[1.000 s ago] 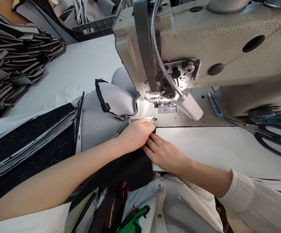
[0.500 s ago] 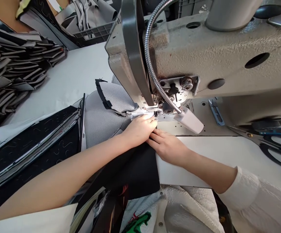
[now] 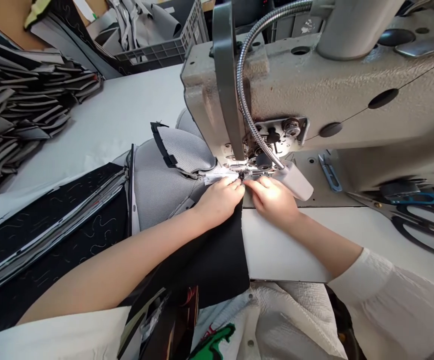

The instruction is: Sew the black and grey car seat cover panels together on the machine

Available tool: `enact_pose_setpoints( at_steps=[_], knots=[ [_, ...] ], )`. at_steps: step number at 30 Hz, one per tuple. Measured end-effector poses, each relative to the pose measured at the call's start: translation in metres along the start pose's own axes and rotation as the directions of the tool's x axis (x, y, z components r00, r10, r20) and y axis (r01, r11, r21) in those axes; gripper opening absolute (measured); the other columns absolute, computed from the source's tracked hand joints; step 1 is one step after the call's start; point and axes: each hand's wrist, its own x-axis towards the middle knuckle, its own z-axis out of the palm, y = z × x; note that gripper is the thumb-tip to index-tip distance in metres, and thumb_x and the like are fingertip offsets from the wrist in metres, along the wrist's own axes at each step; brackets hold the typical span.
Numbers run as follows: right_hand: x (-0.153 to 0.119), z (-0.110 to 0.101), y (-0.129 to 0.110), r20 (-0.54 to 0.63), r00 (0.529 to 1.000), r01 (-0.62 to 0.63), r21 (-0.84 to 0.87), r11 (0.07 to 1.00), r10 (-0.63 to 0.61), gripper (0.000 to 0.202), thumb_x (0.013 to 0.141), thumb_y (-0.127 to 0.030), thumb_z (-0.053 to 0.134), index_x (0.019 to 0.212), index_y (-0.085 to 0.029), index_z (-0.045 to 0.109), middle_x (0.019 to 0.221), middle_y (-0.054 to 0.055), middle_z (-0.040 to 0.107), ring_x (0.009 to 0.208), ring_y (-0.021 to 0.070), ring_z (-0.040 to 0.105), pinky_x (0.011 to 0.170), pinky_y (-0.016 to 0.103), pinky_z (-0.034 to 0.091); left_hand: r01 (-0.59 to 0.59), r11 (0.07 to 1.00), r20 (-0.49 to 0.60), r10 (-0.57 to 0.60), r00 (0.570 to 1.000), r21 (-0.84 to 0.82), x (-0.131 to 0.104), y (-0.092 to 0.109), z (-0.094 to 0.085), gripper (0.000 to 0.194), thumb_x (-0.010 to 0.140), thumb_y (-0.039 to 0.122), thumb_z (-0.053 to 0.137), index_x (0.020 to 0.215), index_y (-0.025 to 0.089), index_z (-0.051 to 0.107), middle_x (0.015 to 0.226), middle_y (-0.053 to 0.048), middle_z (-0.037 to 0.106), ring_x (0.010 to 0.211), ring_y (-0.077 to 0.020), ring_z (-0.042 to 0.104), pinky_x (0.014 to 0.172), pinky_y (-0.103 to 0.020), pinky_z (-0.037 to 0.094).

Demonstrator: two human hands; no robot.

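My left hand [image 3: 221,201] is closed, its fingers curled onto the edge of the black fabric [image 3: 217,260] just left of the presser foot [image 3: 241,174]. Thumb and fingers of my right hand [image 3: 277,202] are pinched together at the fabric's right edge, beside the foot; what lies between the fingertips is hidden. The black fabric hangs over the table's front edge. Joined to it on the left is a padded grey mesh piece [image 3: 153,180], with a black-bound flap [image 3: 189,147] folded up. A white strip [image 3: 217,176] runs toward the needle area of the sewing machine [image 3: 299,95].
A lamp [image 3: 295,181] on a flexible metal neck hangs close to my right hand. Thread snips [image 3: 330,175] and black-handled scissors [image 3: 423,225] lie at the right. Stacked grey pieces [image 3: 22,95] stand at the left, with a grey crate [image 3: 164,49] behind.
My right hand has moved up and right from beside my left hand, and its flat fingers are now pinched near the presser foot. My left hand has hardly moved.
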Motion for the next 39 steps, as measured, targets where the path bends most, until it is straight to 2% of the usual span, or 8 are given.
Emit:
enact_pose_setpoints(
  at_steps=[5, 10, 17, 21, 27, 35, 37, 39],
  knots=[
    [0.007, 0.002, -0.003, 0.060, 0.998, 0.012, -0.154, 0.988, -0.002, 0.039, 0.090, -0.018, 0.039, 0.124, -0.020, 0.059, 0.083, 0.007, 0.060, 0.070, 0.0192, 0.052, 0.065, 0.029, 0.038, -0.020, 0.997, 0.034, 0.022, 0.999, -0.072, 0.002, -0.005, -0.008, 0.033, 0.081, 0.003, 0.041, 0.106, 0.008, 0.061, 0.097, -0.010, 0.066, 0.095, -0.0225, 0.058, 0.086, -0.034, 0.050],
    [-0.002, -0.002, -0.005, 0.024, 1.000, 0.013, -0.169, 0.986, -0.009, 0.033, 0.092, -0.021, 0.037, 0.108, -0.017, 0.066, 0.074, 0.005, 0.055, 0.065, 0.0166, 0.045, 0.061, 0.028, 0.030, -0.026, 0.998, 0.039, 0.029, 0.999, -0.052, 0.002, -0.004, -0.006, 0.036, 0.080, 0.001, 0.041, 0.109, 0.007, 0.060, 0.112, -0.012, 0.063, 0.100, -0.0227, 0.057, 0.090, -0.034, 0.049],
    [-0.016, -0.008, -0.014, 0.056, 0.998, -0.026, -0.123, 0.992, 0.033, 0.029, 0.091, -0.021, 0.039, 0.094, -0.020, 0.068, 0.067, 0.002, 0.051, 0.059, 0.0136, 0.039, 0.053, 0.029, 0.020, -0.038, 0.999, 0.031, 0.038, 0.999, 0.021, 0.006, 0.001, -0.001, 0.030, 0.080, -0.002, 0.039, 0.098, 0.008, 0.062, 0.109, -0.013, 0.062, 0.101, -0.0240, 0.056, 0.084, -0.034, 0.051],
    [-0.014, -0.009, -0.015, 0.050, 0.998, -0.036, -0.135, 0.990, 0.043, 0.026, 0.091, -0.021, 0.041, 0.088, -0.020, 0.067, 0.065, 0.002, 0.049, 0.058, 0.0138, 0.040, 0.053, 0.028, 0.020, -0.045, 0.997, 0.035, 0.043, 0.998, 0.059, 0.009, 0.002, 0.000, 0.026, 0.084, 0.001, 0.039, 0.095, 0.007, 0.061, 0.105, -0.013, 0.062, 0.097, -0.0241, 0.057, 0.083, -0.034, 0.051],
    [-0.015, -0.009, -0.014, 0.043, 0.999, -0.026, -0.144, 0.989, 0.032, 0.028, 0.093, -0.023, 0.040, 0.096, -0.021, 0.067, 0.066, 0.002, 0.048, 0.061, 0.0149, 0.043, 0.054, 0.028, 0.021, -0.025, 0.999, 0.016, 0.025, 1.000, 0.025, 0.012, 0.001, 0.000, 0.019, 0.082, 0.003, 0.043, 0.087, 0.009, 0.061, 0.090, -0.011, 0.063, 0.092, -0.0240, 0.057, 0.084, -0.034, 0.049],
    [-0.014, -0.007, -0.013, 0.013, 1.000, -0.026, -0.118, 0.993, 0.028, 0.026, 0.091, -0.022, 0.042, 0.093, -0.020, 0.068, 0.065, 0.002, 0.048, 0.062, 0.0153, 0.042, 0.055, 0.028, 0.021, 0.013, 1.000, 0.059, -0.014, 0.998, 0.018, 0.013, 0.006, -0.005, 0.021, 0.083, 0.003, 0.041, 0.088, 0.009, 0.061, 0.092, -0.012, 0.062, 0.098, -0.0256, 0.056, 0.086, -0.035, 0.049],
    [-0.014, -0.009, -0.012, -0.003, 1.000, 0.004, -0.077, 0.997, -0.004, 0.026, 0.091, -0.019, 0.042, 0.090, -0.019, 0.068, 0.064, 0.002, 0.049, 0.063, 0.0151, 0.043, 0.056, 0.028, 0.023, 0.024, 1.000, 0.064, -0.026, 0.998, 0.017, 0.015, 0.007, -0.004, 0.022, 0.082, 0.003, 0.040, 0.087, 0.008, 0.061, 0.092, -0.013, 0.062, 0.099, -0.0265, 0.055, 0.085, -0.035, 0.049],
    [-0.014, -0.012, -0.009, -0.014, 0.988, 0.155, 0.028, 0.988, -0.155, 0.027, 0.091, -0.018, 0.040, 0.090, -0.019, 0.067, 0.067, 0.002, 0.052, 0.066, 0.0153, 0.045, 0.059, 0.027, 0.028, 0.051, 0.999, 0.062, -0.050, 0.997, -0.017, 0.014, 0.005, -0.006, 0.020, 0.082, 0.004, 0.041, 0.085, 0.009, 0.061, 0.090, -0.013, 0.062, 0.098, -0.0267, 0.056, 0.085, -0.036, 0.049]
  ],
)
